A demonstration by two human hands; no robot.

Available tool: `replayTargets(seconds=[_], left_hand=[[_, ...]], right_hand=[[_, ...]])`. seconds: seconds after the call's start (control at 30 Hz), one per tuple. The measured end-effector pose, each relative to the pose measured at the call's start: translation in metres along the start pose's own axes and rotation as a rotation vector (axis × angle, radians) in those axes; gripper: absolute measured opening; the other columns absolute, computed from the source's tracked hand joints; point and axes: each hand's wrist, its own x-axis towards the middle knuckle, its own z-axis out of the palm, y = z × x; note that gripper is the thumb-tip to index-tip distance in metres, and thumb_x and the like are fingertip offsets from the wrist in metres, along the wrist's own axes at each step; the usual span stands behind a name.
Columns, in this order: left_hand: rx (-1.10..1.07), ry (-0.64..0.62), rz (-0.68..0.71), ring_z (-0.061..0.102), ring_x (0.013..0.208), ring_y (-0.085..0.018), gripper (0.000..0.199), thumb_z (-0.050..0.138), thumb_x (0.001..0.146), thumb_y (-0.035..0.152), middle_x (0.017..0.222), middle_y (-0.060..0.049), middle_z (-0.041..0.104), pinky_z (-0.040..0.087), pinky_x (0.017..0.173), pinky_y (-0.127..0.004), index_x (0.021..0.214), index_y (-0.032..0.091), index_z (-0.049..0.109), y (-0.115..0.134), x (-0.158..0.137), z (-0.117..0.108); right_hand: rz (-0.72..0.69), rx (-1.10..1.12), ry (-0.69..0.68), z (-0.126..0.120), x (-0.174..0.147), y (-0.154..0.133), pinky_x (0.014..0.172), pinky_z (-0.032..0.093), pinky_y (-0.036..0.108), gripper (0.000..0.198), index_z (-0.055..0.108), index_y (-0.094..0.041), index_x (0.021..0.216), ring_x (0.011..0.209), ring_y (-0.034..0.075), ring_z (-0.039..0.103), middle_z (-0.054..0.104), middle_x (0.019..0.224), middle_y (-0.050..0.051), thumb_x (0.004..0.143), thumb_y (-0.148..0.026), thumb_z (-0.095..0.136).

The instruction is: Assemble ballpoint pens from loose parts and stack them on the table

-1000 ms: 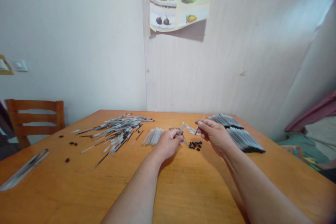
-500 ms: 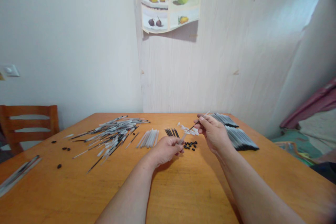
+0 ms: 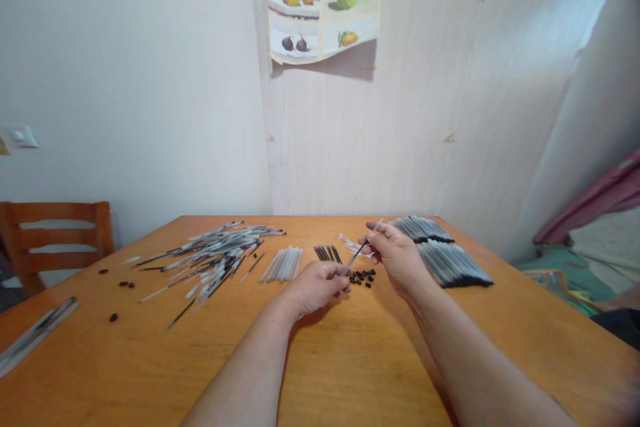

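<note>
- Left hand [image 3: 316, 287], centre of frame, low over the tabletop [image 3: 350, 360]: fingers curled shut round the lower end of a clear pen tube [image 3: 347, 267].
- Right hand [image 3: 395, 255], just right of centre & a bit higher: thumb + forefinger pinched on a thin dark refill [image 3: 361, 247], which slants down-left to the tube's upper end. Can't tell if the tip is inside the tube yet (too small).
- Little black caps [image 3: 363, 277] in a loose cluster on the tabletop, btw the two hands, just below the refill.
- Row of dark refills [image 3: 327, 252] lies just above the left hand; a few white bits [image 3: 350, 243] next to them, behind the right hand's fingers.
- Neat bunch of clear tubes [image 3: 286, 263] left of centre; further left a big messy heap of pens & parts [image 3: 220, 252].
- Stacked finished pens [image 3: 447, 260] right of the right hand, in two packs.
- Stray black caps [image 3: 120, 284] at left of frame; a few pens [image 3: 35, 333] near the left edge.
- Wooden chair [image 3: 50, 233] at far left; fruit poster [image 3: 323, 12] on the wall, top centre.
</note>
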Motion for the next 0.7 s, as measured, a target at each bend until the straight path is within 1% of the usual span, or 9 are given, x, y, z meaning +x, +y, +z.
replayTargets(seconds=[0.1, 0.17, 0.23, 0.3, 0.37, 0.43, 0.53, 0.63, 0.7], left_hand=[[-0.033, -0.017, -0.002, 0.059, 0.067, -0.012, 0.03, 0.062, 0.081, 0.032, 0.083, -0.008, 0.068, 0.042, 0.061, -0.023, 0.102, 0.011, 0.068, 0.0, 0.0, 0.0], [-0.06, -0.015, -0.008, 0.058, 0.066, -0.011, 0.032, 0.064, 0.08, 0.033, 0.084, -0.008, 0.068, 0.041, 0.06, -0.023, 0.103, 0.012, 0.068, 0.0, 0.0, -0.001], [-0.076, -0.004, -0.017, 0.056, 0.065, -0.01, 0.034, 0.065, 0.078, 0.034, 0.085, -0.007, 0.068, 0.04, 0.058, -0.022, 0.104, 0.012, 0.068, -0.001, 0.0, -0.002], [-0.087, 0.004, -0.024, 0.056, 0.063, -0.009, 0.035, 0.066, 0.078, 0.034, 0.085, -0.007, 0.068, 0.039, 0.057, -0.021, 0.105, 0.012, 0.067, -0.003, 0.001, -0.003], [-0.093, 0.011, -0.015, 0.056, 0.064, -0.009, 0.035, 0.065, 0.078, 0.034, 0.086, -0.008, 0.068, 0.039, 0.058, -0.021, 0.105, 0.012, 0.067, -0.005, 0.003, -0.005], [-0.092, 0.015, 0.005, 0.057, 0.066, -0.01, 0.035, 0.064, 0.079, 0.035, 0.086, -0.008, 0.068, 0.04, 0.06, -0.022, 0.106, 0.012, 0.067, -0.008, 0.005, -0.006], [-0.086, 0.019, 0.018, 0.058, 0.068, -0.011, 0.036, 0.063, 0.08, 0.035, 0.086, -0.008, 0.068, 0.042, 0.064, -0.023, 0.108, 0.012, 0.067, -0.01, 0.006, -0.008], [-0.084, 0.027, 0.009, 0.057, 0.067, -0.01, 0.037, 0.062, 0.081, 0.034, 0.088, -0.009, 0.069, 0.042, 0.064, -0.024, 0.109, 0.011, 0.066, -0.008, 0.005, -0.009], [-0.082, 0.034, 0.001, 0.057, 0.068, -0.01, 0.037, 0.062, 0.081, 0.033, 0.089, -0.01, 0.069, 0.042, 0.065, -0.024, 0.111, 0.011, 0.065, -0.006, 0.004, -0.009]], right_hand=[[0.05, -0.115, -0.07, 0.004, -0.005, -0.002, 0.048, 0.038, 0.02, 0.062, 0.047, -0.018, 0.132, 0.061, 0.012, 0.061, 0.07, 0.082, 0.004, 0.078, -0.043, 0.065], [0.077, -0.183, -0.085, 0.003, -0.005, -0.004, 0.049, 0.039, 0.02, 0.061, 0.047, -0.018, 0.133, 0.059, 0.012, 0.061, 0.07, 0.084, 0.004, 0.08, -0.044, 0.062], [0.085, -0.234, -0.032, -0.002, -0.002, -0.004, 0.051, 0.041, 0.021, 0.051, 0.053, -0.016, 0.126, 0.056, 0.011, 0.059, 0.07, 0.084, 0.005, 0.083, -0.043, 0.057], [0.075, -0.299, 0.038, -0.011, 0.005, 0.0, 0.054, 0.042, 0.022, 0.038, 0.06, -0.013, 0.111, 0.056, 0.011, 0.057, 0.069, 0.079, 0.005, 0.084, -0.039, 0.054], [0.077, -0.418, 0.05, -0.021, 0.011, 0.006, 0.055, 0.043, 0.022, 0.026, 0.063, -0.013, 0.094, 0.056, 0.011, 0.056, 0.067, 0.075, 0.005, 0.081, -0.032, 0.053], [0.105, -0.586, -0.002, -0.03, 0.016, 0.014, 0.054, 0.041, 0.022, 0.017, 0.064, -0.014, 0.083, 0.055, 0.011, 0.055, 0.065, 0.07, 0.003, 0.078, -0.026, 0.052], [0.129, -0.834, -0.153, -0.038, 0.019, 0.024, 0.051, 0.035, 0.021, 0.01, 0.062, -0.015, 0.07, 0.053, 0.011, 0.052, 0.06, 0.06, -0.001, 0.072, -0.018, 0.052], [0.127, -0.987, -0.295, -0.04, 0.016, 0.03, 0.05, 0.031, 0.021, 0.007, 0.061, -0.015, 0.065, 0.054, 0.011, 0.051, 0.057, 0.057, -0.002, 0.067, -0.014, 0.055], [0.125, -1.045, -0.343, -0.038, 0.014, 0.033, 0.051, 0.031, 0.021, 0.006, 0.062, -0.015, 0.065, 0.057, 0.011, 0.052, 0.059, 0.059, -0.002, 0.066, -0.014, 0.057]])
